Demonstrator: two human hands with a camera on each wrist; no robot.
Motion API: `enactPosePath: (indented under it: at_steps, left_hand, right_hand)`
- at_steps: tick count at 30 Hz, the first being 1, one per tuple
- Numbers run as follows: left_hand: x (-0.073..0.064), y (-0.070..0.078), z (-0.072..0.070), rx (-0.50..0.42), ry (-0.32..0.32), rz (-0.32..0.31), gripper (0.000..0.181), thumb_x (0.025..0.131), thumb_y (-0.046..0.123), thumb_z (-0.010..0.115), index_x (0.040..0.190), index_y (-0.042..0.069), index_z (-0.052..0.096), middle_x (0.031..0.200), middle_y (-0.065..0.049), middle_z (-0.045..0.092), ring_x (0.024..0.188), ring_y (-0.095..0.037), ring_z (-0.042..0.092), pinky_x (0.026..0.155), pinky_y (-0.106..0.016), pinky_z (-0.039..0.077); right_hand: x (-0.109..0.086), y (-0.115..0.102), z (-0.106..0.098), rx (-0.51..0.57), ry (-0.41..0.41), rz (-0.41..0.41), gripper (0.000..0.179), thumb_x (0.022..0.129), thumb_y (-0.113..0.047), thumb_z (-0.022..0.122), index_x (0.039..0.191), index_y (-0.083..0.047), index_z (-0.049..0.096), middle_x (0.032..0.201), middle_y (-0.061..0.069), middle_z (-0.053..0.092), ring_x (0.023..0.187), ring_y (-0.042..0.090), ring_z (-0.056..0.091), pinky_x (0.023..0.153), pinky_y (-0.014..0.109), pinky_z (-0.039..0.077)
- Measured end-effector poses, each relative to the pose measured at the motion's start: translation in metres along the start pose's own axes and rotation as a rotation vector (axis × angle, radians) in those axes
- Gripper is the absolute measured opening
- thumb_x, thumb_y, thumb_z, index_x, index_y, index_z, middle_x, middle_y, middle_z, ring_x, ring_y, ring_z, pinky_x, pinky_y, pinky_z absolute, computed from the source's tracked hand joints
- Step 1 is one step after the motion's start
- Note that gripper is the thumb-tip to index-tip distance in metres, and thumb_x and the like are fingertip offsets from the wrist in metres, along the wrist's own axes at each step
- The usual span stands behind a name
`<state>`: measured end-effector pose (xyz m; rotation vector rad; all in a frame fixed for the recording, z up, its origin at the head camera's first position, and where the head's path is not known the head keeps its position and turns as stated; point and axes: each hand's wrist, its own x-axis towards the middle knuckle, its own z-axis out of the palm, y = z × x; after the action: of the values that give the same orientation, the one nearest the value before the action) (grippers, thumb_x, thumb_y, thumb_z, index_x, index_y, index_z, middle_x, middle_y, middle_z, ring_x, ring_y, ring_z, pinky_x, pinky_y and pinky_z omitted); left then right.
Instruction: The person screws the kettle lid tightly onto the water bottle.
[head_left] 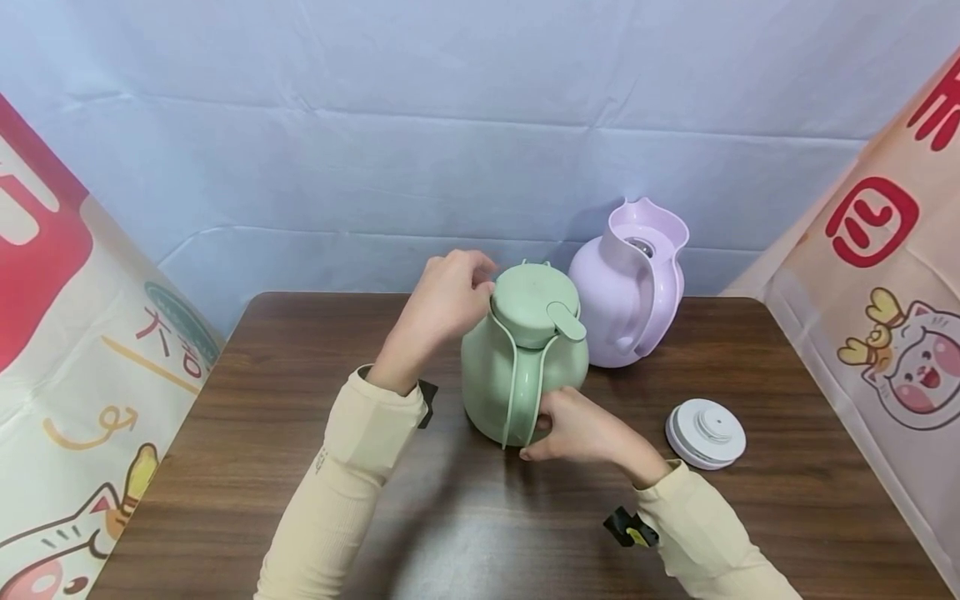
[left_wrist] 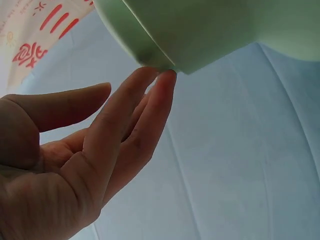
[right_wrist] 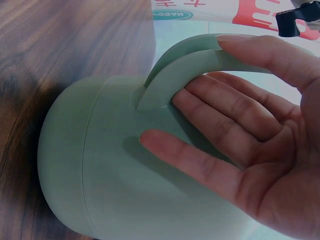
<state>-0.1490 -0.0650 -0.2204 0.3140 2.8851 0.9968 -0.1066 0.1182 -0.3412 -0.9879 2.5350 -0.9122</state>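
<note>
A light green thermos jug stands upright on the table, its handle towards me and its round lid seated in the top. At the upper left rim is my left hand; in the left wrist view its extended fingertips touch the green edge, the thumb apart. My right hand is low on the handle. In the right wrist view the thumb lies over the handle's outer side, with fingers behind it inside the loop. One finger is stretched out along the jug's body.
A lilac thermos jug without a lid stands behind the green jug, to the right. A white round stopper lies on the brown wooden table at the right. Pale blue cloth hangs behind, with printed cloths at both sides.
</note>
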Motion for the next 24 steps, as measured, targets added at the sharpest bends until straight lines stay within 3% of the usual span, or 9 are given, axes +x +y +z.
enactPosePath:
  at_steps: [8, 24]
  left_hand:
    - [-0.0026, -0.0024, 0.0013, -0.011, -0.004, 0.014, 0.027, 0.086, 0.001, 0.048, 0.109, 0.003, 0.063, 0.103, -0.007, 0.066, 0.104, -0.02, 0.056, 0.081, -0.029, 0.045]
    - [0.0032, 0.0024, 0.0031, 0.019, -0.027, 0.055, 0.035, 0.088, -0.001, 0.045, 0.119, 0.004, 0.059, 0.114, -0.009, 0.062, 0.11, -0.02, 0.054, 0.087, -0.03, 0.044]
  right_hand:
    - [0.0001, -0.0001, -0.0006, -0.028, 0.001, -0.007, 0.02, 0.064, -0.013, 0.077, 0.066, -0.017, 0.058, 0.055, -0.015, 0.032, 0.054, 0.0, 0.03, 0.051, 0.019, 0.031]
    - [0.0002, 0.0009, 0.0009, 0.008, -0.006, 0.015, 0.019, 0.064, -0.011, 0.077, 0.066, -0.016, 0.058, 0.055, -0.014, 0.032, 0.054, 0.0, 0.032, 0.051, 0.019, 0.031]
